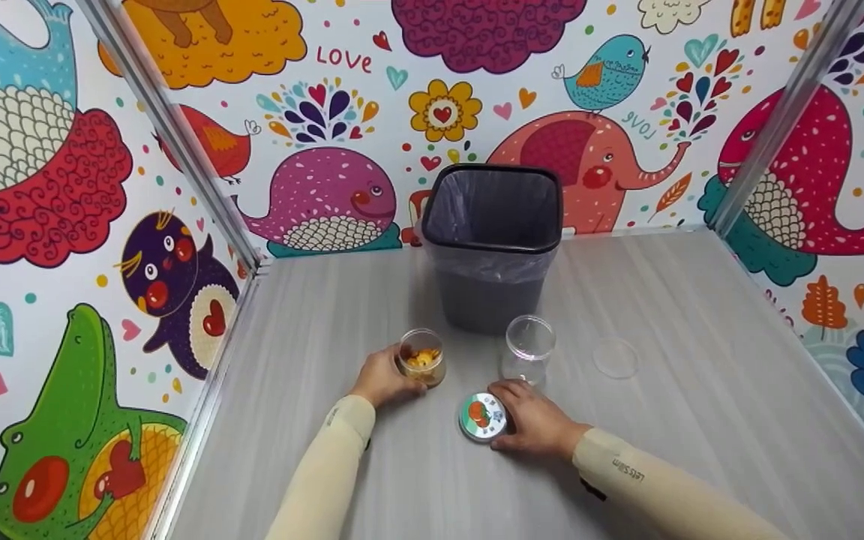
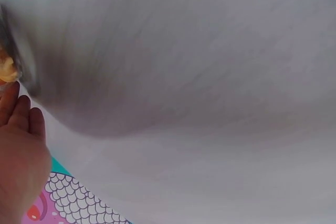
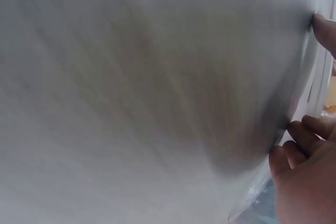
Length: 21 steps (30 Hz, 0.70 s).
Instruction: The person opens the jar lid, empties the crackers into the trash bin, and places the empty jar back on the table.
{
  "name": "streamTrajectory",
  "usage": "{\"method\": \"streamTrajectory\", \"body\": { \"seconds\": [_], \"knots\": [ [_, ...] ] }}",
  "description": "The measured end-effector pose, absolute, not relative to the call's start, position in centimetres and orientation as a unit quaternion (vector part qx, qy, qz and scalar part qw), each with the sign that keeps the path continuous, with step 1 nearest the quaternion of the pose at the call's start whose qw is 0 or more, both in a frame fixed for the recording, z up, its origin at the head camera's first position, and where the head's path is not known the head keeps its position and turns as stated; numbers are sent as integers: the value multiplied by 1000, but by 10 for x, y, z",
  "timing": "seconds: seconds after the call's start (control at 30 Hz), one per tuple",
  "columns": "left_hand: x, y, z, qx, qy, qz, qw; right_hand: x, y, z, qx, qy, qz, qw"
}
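At the left, a clear jar (image 1: 423, 360) stands on the table with orange-yellow pieces inside. My left hand (image 1: 385, 377) grips its side, thumb in front and fingers behind. In the left wrist view only the jar's edge shows beside the fingertips (image 2: 22, 106). Nearer the front lies a round lid (image 1: 483, 416) with a green and white label and a red-orange fruit picture. My right hand (image 1: 541, 420) holds it by its right edge between thumb and fingers. Whether anything sits under the lid is hard to tell. A second clear jar (image 1: 529, 352), with nothing visible inside, stands just behind that hand.
A grey bin (image 1: 488, 292) with a black rim and plastic liner stands behind the jars against the back wall. Right of the second jar lies a thin clear disc or ring (image 1: 616, 358). Cartoon-printed walls and metal posts (image 1: 169, 135) bound the grey table (image 1: 312, 307).
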<state>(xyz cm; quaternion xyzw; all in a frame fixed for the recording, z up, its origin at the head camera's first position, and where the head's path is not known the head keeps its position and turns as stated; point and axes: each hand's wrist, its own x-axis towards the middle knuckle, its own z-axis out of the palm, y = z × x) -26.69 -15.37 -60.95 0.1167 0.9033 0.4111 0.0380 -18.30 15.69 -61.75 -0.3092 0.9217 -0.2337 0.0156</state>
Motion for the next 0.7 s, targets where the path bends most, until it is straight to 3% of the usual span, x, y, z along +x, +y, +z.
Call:
{"method": "streamTrajectory", "body": {
  "seconds": [0.7],
  "knots": [
    [-267, -155, -610, 123, 907, 403, 28, -178, 157, -613, -314, 921, -230, 6]
  ]
}}
